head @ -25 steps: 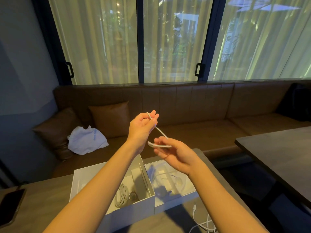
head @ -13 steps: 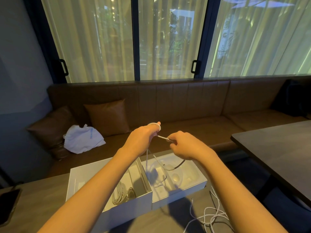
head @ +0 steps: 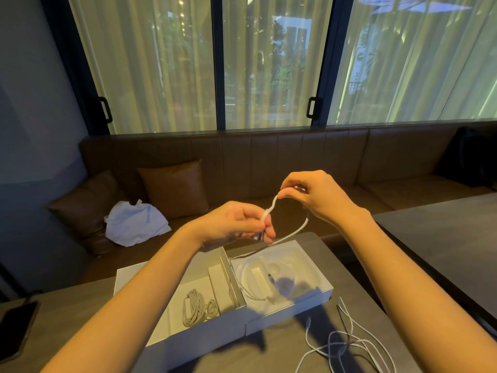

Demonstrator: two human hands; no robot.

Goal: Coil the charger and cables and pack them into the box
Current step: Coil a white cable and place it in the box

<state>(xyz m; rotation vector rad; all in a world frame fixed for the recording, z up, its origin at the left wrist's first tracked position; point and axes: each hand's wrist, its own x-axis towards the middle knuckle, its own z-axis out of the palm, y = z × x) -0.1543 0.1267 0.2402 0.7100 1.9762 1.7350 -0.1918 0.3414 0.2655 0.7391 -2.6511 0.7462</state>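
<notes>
- Left hand [head: 234, 224] pinches cable [head: 271, 208] above box [head: 204, 337].
- Right hand [head: 317, 195] pinches it higher; slack trails into the box.
- Coiled cable [head: 195, 306] lies inside; loose cable [head: 347, 343] on table [head: 67, 313].

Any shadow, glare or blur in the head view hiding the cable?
Head view: backlit by the windows, room dim; arm shadows darken the box and table; the cable between left hand and right hand is slightly soft but traceable; window frames lean from the wide lens.

Café-like lounge, brown leather bench [head: 269, 162], curtained windows [head: 269, 63], grey tables [head: 443, 238]
</notes>
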